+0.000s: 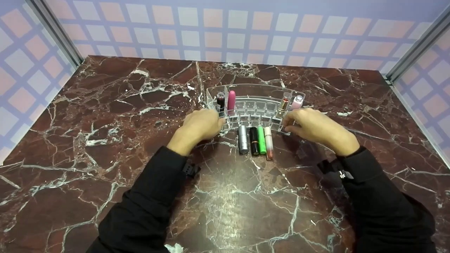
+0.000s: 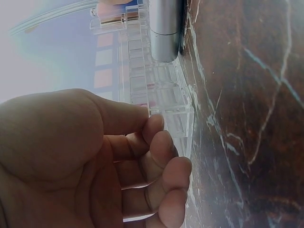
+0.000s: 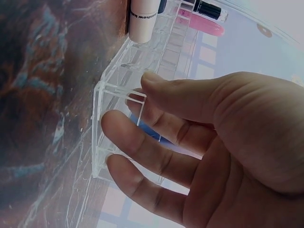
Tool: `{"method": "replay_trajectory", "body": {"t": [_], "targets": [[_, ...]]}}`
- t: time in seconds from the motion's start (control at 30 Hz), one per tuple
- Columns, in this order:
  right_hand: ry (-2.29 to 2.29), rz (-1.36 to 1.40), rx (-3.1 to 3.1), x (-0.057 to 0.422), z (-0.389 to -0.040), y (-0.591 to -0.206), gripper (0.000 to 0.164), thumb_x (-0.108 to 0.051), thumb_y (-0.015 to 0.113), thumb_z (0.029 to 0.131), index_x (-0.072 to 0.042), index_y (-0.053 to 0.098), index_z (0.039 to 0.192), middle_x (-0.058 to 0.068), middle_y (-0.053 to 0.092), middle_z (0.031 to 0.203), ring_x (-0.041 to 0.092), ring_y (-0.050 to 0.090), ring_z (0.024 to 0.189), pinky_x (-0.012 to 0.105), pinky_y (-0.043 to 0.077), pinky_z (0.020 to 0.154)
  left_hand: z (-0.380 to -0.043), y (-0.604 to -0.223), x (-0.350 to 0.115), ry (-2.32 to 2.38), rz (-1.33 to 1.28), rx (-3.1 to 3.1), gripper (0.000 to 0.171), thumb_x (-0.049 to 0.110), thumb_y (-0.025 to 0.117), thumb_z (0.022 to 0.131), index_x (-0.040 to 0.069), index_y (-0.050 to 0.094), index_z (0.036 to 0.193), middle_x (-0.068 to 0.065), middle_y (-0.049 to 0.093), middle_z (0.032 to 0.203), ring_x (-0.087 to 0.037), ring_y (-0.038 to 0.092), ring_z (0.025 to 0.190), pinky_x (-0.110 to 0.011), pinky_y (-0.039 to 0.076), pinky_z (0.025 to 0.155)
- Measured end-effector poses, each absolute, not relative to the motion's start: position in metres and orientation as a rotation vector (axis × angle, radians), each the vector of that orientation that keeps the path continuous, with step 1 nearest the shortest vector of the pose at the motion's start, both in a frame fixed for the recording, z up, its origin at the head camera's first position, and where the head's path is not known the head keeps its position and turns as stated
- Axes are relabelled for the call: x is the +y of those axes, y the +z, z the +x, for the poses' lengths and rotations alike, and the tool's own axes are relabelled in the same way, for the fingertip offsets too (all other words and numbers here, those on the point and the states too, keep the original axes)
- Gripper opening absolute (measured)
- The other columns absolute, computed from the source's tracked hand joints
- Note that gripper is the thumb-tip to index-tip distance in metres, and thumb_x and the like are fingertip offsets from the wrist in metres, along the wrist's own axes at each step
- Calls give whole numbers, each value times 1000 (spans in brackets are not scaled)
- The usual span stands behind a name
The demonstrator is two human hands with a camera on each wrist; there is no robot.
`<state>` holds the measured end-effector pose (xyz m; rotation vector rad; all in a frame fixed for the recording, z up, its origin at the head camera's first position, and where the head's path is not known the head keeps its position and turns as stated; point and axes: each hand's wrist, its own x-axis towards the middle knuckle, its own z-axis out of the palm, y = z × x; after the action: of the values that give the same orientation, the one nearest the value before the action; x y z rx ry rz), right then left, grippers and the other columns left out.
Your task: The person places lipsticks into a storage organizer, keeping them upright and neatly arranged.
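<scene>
A clear, curved lipstick organizer (image 1: 260, 107) with tiered compartments stands on the marbled table. My left hand (image 1: 201, 124) pinches its left front corner between thumb and forefinger, the other fingers curled beside the wall. At the opposite end, my right hand (image 1: 313, 127) grips the right end wall, thumb on the inner side and fingers around the outside. In the back row stand a dark tube (image 1: 220, 101) and a pink tube (image 1: 231, 101) at left, a gold-and-red lipstick (image 1: 284, 104) and a pale pink tube (image 1: 297, 101) at right.
Before the organizer lie a silver tube (image 1: 243, 140), a black tube (image 1: 254, 141), a green tube (image 1: 261, 140) and a white-to-red tube (image 1: 269, 144), side by side. Checkered panels (image 1: 237, 21) border the table (image 1: 105, 196) at the back and both sides.
</scene>
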<state>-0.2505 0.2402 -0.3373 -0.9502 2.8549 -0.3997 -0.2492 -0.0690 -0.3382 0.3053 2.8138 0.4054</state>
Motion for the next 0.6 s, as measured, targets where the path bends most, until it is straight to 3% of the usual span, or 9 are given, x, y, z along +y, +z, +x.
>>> {"method": "replay_trajectory", "body": {"t": [0.3,0.43,0.6], "targets": [[-326,-967,2920,235,-246,-331,13,-7,74,91,-6,74,105,9,74,99,27,70,84,50,55,78,-251,-338,-68,375,303,2808,43,39,44,109,15,49,73,-2,48,72,-18,48,61,-31,42,55],[-366,-1113,2894,233,-246,-332,19,-3,75,89,-6,74,108,8,73,104,29,70,92,51,54,88,-251,-338,-67,375,298,2806,44,40,44,109,15,50,73,-2,47,71,-18,49,61,-31,42,55],[-387,-1357,2802,231,-247,-337,25,2,76,87,-4,72,111,8,70,108,28,69,94,45,56,87,-251,-339,-68,378,307,2808,44,40,44,109,15,49,73,-1,46,70,-18,48,60,-31,42,54]]}}
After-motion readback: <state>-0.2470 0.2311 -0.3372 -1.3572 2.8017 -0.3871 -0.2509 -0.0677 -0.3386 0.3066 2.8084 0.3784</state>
